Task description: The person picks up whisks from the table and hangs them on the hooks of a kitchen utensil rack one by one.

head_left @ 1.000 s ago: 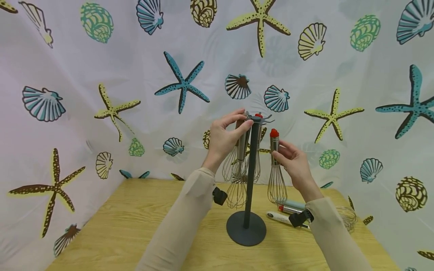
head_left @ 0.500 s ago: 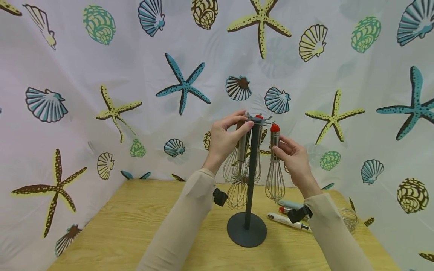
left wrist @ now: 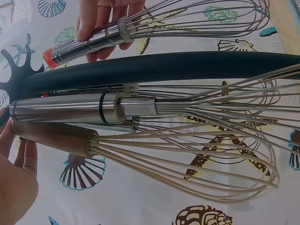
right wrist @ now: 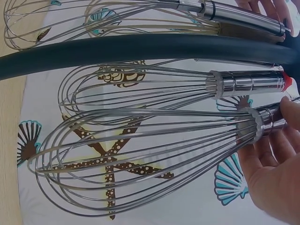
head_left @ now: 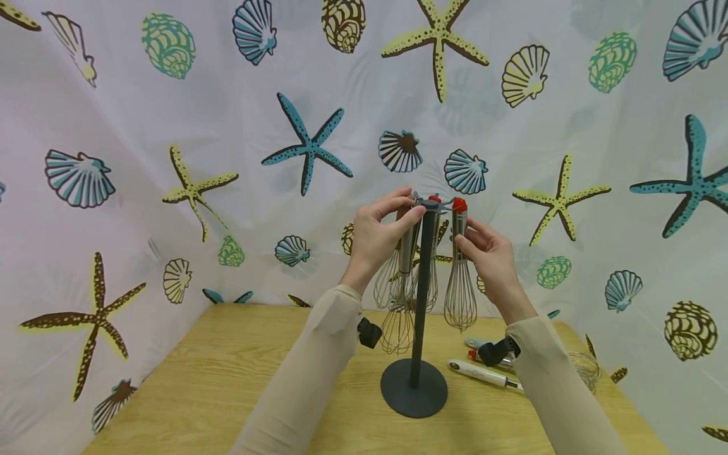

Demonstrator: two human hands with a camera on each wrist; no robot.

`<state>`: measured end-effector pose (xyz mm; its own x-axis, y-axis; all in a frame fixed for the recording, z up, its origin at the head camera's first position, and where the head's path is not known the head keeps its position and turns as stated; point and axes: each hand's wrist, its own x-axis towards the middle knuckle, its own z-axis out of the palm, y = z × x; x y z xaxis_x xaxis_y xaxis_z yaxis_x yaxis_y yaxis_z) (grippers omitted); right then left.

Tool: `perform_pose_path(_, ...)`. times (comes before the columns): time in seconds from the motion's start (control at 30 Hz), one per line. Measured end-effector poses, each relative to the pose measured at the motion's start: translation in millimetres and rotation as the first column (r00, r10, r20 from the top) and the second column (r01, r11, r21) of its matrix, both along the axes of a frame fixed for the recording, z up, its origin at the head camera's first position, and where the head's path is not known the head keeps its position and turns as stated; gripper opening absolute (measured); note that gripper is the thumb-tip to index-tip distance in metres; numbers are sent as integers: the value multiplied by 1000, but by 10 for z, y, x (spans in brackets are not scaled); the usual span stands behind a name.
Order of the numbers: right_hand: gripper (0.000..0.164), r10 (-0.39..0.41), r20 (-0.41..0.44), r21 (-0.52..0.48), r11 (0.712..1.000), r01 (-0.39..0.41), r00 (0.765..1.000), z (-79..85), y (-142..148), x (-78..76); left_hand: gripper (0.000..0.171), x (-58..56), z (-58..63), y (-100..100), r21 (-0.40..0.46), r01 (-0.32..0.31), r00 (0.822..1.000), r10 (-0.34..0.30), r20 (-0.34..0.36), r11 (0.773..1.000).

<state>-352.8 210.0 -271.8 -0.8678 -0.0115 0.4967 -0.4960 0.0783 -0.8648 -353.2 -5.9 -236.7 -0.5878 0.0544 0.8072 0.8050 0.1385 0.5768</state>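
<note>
A dark metal rack point(head_left: 421, 303) with a round base and hooked arms stands upright on the table. My left hand point(head_left: 378, 234) grips its top, the thumb at the hub and fingers behind, close to the hung handle ends. Several whisks hang there, among them a steel-handled whisk point(left wrist: 65, 108), a wooden-handled whisk point(left wrist: 56, 138) and a red-capped whisk point(right wrist: 248, 82). My right hand point(head_left: 493, 259) pinches another red-capped whisk point(head_left: 459, 221) by its steel handle, wires down. Its red end is level with a hook right of the hub; whether it is hooked I cannot tell.
On the wooden table point(head_left: 239, 366), right of the base, lie a white-handled utensil point(head_left: 483, 373), a red-tipped handle point(head_left: 473, 355) and a pale blue handle point(head_left: 471, 343). Whisk wires point(head_left: 586, 370) show beyond the right sleeve. A shell-patterned curtain point(head_left: 222, 114) hangs behind.
My right hand has raised the red-capped whisk and shifted it slightly left, bringing its tip up to the rack's hook. The left hand has kept its place on the top.
</note>
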Motion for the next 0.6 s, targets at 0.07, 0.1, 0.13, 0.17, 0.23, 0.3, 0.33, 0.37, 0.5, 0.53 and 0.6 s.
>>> perform_pose_path(0.07, 53, 0, -1, -5, 1000, 0, 1000, 4, -12, -2, 27, 3, -12, -6, 1, 1, 1000, -1, 2, 1000)
perform_pose_path(0.1, 53, 0, 0, -3, 1000, 0, 1000, 6, -18, -2, 27, 2, -17, -7, 2, 3, 1000, -3, 2, 1000)
perform_pose_path(0.13, 53, -1, 1, -5, 1000, 1, 1000, 8, -22, -4, 27, 0, -21, -9, 2, 3, 1000, -3, 4, 1000)
perform_pose_path(0.17, 53, 0, 1, -2, 1000, 0, 1000, 11, -24, -6, 27, 1, -24, -10, 4, 5, 1000, -5, 7, 1000)
perform_pose_path(0.23, 53, 1, 0, 2, 1000, -1, 1000, 20, -27, -7, 26, 3, -25, -12, 8, 10, 1000, -10, 11, 1000)
perform_pose_path(0.3, 54, 6, -5, -3, 1000, -6, 1000, 32, -28, -7, 27, 6, -23, -12, 11, 13, 1000, -13, 14, 1000)
perform_pose_path(0.33, 54, 9, -11, -4, 1000, -9, 1000, 38, -25, -8, 27, 5, -21, -13, 12, 14, 1000, -14, 14, 1000)
perform_pose_path(0.37, 54, 12, -15, -7, 1000, -12, 1000, 46, -24, -9, 27, 6, -19, -13, 13, 15, 1000, -16, 13, 1000)
perform_pose_path(0.5, 53, 11, -33, -12, 1000, -11, 999, 66, -19, -9, 28, 11, -10, -17, 8, 17, 1000, -17, 3, 1000)
perform_pose_path(0.53, 53, 9, -37, -6, 1000, -9, 999, 69, -18, -9, 28, 15, -9, -20, 6, 16, 1000, -16, 2, 1000)
perform_pose_path(0.6, 52, 6, -36, -2, 1000, -6, 999, 72, -21, -6, 28, 24, -11, -24, 1, 14, 1000, -14, -1, 1000)
